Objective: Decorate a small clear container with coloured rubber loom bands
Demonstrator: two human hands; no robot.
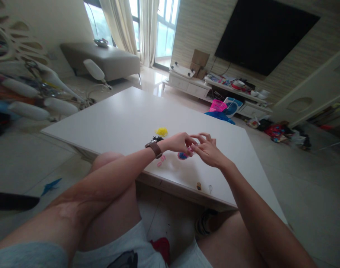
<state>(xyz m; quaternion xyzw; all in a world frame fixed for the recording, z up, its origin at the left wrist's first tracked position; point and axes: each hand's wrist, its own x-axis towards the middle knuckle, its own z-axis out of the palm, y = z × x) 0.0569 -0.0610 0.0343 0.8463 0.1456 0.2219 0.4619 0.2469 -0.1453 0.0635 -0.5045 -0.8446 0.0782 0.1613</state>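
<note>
Above the white table [125, 111], my left hand [182, 142], with a brown-strapped watch [154, 148] on the wrist, pinches a small pink piece [190, 149]. My right hand [210, 150] meets it from the right, thumb and forefinger closed at the same piece, its other fingers raised. The piece is too small to name and partly covered by fingers. Just below my left hand lies a round blue and pink item [182, 156]. Several loose pink pieces [161, 160] are left of it. A yellow pile [161, 131] and a black pile [158, 138] lie beyond my left wrist.
Near the table's front edge are a small brown and black item [198, 185] and a clear one [210, 188]. A pink basket [218, 105] stands past the far edge. White lamp arms [61, 107] reach in at left. My knees are against the near side.
</note>
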